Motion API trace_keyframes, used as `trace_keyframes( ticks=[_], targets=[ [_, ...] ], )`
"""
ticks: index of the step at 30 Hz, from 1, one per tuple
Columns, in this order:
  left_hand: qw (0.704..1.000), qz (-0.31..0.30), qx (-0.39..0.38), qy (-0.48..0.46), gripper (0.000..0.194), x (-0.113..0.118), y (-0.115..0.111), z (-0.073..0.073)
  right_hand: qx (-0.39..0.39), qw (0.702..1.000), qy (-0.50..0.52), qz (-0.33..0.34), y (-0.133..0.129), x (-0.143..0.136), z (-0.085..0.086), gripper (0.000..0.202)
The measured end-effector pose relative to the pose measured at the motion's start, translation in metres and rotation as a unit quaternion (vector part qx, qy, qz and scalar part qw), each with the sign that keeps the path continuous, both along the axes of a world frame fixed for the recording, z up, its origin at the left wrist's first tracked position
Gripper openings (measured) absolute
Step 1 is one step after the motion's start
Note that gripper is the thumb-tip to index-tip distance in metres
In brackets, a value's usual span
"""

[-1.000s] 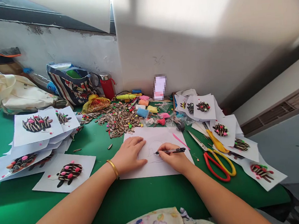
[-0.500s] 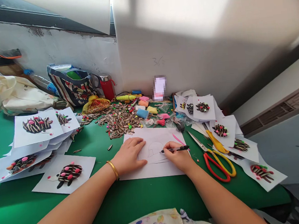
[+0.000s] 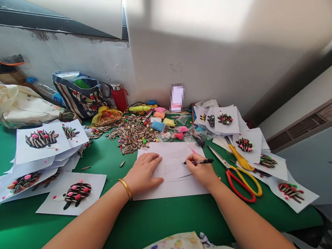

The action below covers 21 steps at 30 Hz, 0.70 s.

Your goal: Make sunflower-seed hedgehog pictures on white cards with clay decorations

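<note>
White paper (image 3: 171,188) lies on the green table in front of me, with a thin pencil-like outline of a rounded shape on its upper sheet. My left hand (image 3: 144,173) rests flat on the paper's left side, fingers spread, holding nothing. A black pen (image 3: 200,162) is pinched in my right hand (image 3: 202,172), its tip touching or just above the right end of the outline. Under that hand, the sheet's right edge is partly hidden. A bit of a pink strip (image 3: 193,150) shows just above the right hand.
Seeds (image 3: 134,133) and coloured clay packs (image 3: 158,126) lie behind the paper. Scissors (image 3: 240,176) and a yellow-handled cutter (image 3: 240,157) are at right. Seed-decorated cards are stacked left (image 3: 42,151) and right (image 3: 227,129). Bags and a red flask (image 3: 119,98) stand at the back left.
My right hand has moved slightly right and up with the pen, and the drawn line now reaches farther right. My left hand has stayed in place.
</note>
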State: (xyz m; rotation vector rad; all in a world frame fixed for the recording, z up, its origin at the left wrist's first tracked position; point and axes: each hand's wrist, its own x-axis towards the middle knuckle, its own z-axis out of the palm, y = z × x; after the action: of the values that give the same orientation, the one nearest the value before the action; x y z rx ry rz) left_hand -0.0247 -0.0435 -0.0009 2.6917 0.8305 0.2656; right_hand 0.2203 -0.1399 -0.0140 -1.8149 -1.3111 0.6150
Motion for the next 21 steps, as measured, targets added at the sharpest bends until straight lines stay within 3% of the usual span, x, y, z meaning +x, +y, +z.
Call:
trace_keyframes(
  ticks=[21],
  targets=[
    [1.000,0.001,0.005,0.006,0.073,0.0005,-0.0001,-0.0004,0.014,1.000,-0.007,-0.005,0.0001,-0.0017,0.0005,0.013]
  ],
)
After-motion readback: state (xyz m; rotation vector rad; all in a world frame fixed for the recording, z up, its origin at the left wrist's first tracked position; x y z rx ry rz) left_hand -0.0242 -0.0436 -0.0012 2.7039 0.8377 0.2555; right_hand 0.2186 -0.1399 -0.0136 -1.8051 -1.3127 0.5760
